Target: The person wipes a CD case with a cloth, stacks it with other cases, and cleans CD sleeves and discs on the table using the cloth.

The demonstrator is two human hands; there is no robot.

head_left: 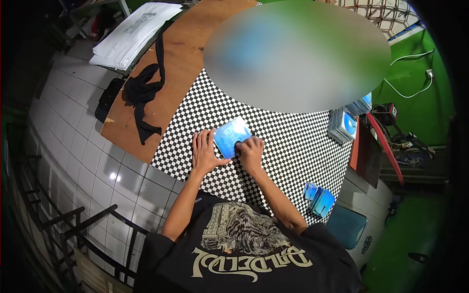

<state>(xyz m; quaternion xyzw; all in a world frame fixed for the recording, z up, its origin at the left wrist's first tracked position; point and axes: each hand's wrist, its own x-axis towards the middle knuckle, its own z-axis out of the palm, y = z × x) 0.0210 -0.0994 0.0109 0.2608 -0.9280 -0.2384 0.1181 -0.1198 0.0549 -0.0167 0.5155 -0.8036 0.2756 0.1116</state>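
seemingly surface work: spread left hand [204, 155] braces blue case [230, 133] on worktop [293, 151]; curled right hand [251, 152] at its edge (grip unreadable); next needs steady bracing.

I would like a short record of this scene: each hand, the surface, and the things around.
Left hand: touches the left side of a flat blue case
Right hand: fingers curled at the case's lower right; dark patch there unclear
Surface: checkered covering
Right side: farther blue stacks; nearer blue stacks
Left side: black cloth; white papers
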